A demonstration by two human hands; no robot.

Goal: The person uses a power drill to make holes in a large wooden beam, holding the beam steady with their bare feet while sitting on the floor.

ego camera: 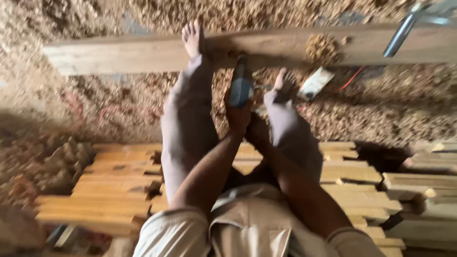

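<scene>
Sawdust-strewn floor carries a long plank pinned by a bare foot, while the left hand and right hand together clasp a blue power drill whose tip meets the plank edge, drilling apparently under way.

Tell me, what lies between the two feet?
In the head view, a blue power tool, held in the left hand, lies between the feet, its tip at the plank.

Both hands low at centre: left hand wrapped round blue power drill, right hand just behind. Drill tip against long plank lying far across the sawdust floor. Bare foot resting on plank. Stacked timber near.
</scene>
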